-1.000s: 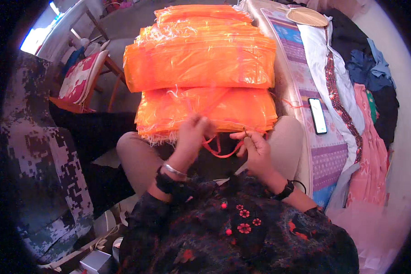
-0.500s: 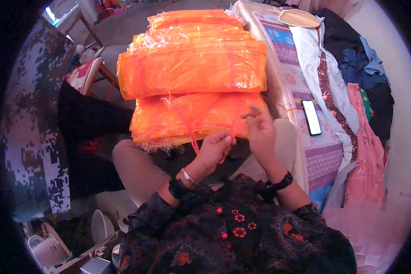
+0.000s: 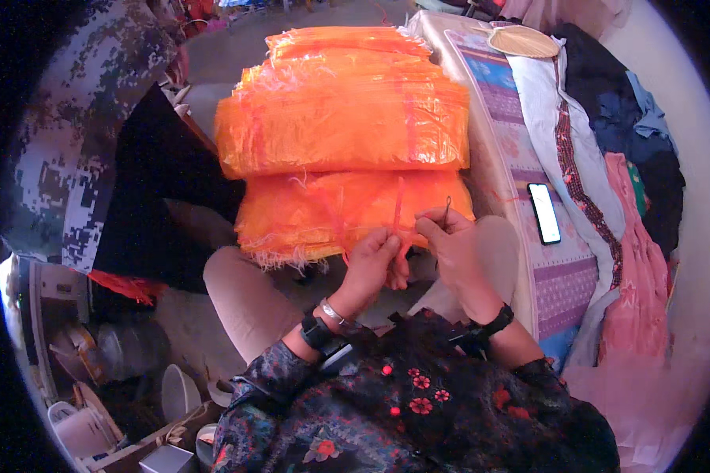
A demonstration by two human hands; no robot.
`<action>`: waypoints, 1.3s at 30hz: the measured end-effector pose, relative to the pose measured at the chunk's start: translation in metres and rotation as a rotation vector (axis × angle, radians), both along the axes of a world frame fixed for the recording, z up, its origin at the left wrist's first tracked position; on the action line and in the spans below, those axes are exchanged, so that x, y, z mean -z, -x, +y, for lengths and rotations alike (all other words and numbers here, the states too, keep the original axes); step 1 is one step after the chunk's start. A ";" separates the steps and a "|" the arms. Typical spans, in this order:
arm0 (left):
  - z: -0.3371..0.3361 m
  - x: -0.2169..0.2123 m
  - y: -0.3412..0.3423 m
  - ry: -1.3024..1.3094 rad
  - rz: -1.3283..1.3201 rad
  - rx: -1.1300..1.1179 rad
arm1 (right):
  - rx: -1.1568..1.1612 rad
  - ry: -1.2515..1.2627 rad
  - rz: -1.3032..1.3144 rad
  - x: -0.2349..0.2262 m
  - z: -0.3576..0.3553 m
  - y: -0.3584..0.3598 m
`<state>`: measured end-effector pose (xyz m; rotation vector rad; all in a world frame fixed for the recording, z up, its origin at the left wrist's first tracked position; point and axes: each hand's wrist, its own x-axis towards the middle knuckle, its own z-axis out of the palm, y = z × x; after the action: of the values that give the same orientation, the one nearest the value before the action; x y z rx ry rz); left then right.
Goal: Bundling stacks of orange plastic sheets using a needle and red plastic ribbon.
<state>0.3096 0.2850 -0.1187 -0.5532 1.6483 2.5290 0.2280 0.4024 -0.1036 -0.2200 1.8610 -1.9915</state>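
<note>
A tall stack of shiny orange mesh sacks with frayed white edges stands in front of me, its lower bundle reaching over my lap. At its near edge, my left hand is closed with thumb and forefinger pinching a red plastic strap that runs up the bundle. Just to the right, my right hand is closed in a pinch on a thin dark wire tool with a small loop at its upper end. Its lower part is mostly hidden by my fingers.
On the right, a patterned bed mat carries a phone, a woven fan and heaped clothes. At left stands a person in camouflage and black cloth. Bowls and a tub sit lower left.
My right hand has lowered slightly, its fingers going from spread to pinched, with the wire tool now showing. The person at left has come closer, covering the chair.
</note>
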 end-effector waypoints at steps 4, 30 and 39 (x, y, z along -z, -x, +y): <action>-0.002 0.001 -0.003 -0.055 -0.003 0.009 | -0.033 0.188 -0.024 -0.009 -0.006 0.004; -0.045 -0.019 -0.038 0.308 0.060 0.096 | -0.079 -0.147 0.406 -0.024 -0.049 -0.007; -0.045 0.031 -0.038 -0.624 0.060 0.150 | -0.223 -0.031 0.373 0.016 -0.038 -0.047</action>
<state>0.3478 0.2399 -0.1493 -0.2782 0.7847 2.7484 0.2751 0.3646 -0.1193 -0.8010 1.9788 -1.8612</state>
